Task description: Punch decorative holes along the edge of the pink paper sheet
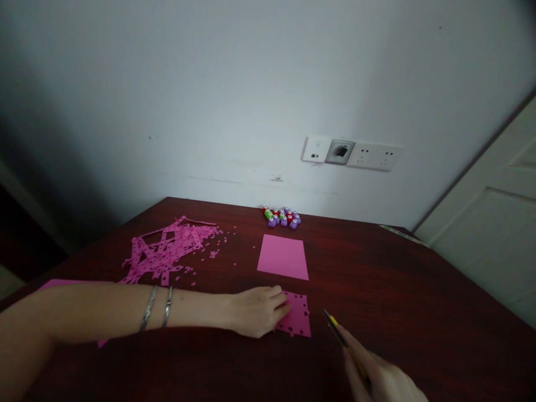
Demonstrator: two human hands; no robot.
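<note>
My left hand [256,311] reaches across from the left, its fingers bent and pressed on the left part of a small pink paper square [298,317]. Dark holes or cut-outs run along this square's edges. In my right hand [381,374], at the bottom right, is a slim yellow-and-black tool [344,338] with a dark narrow tip; its exact kind is unclear. That tip points up and left, just right of the paper and apart from it. Behind lies a plain pink paper square [283,257].
A heap of pink paper strips and bits [171,248] lies on the left of the dark red table [377,268]. Several small red, green and purple pieces with eye-like dots [283,218] sit by the wall. More pink paper [69,282] shows behind my left arm. Sockets [374,156] are on the wall.
</note>
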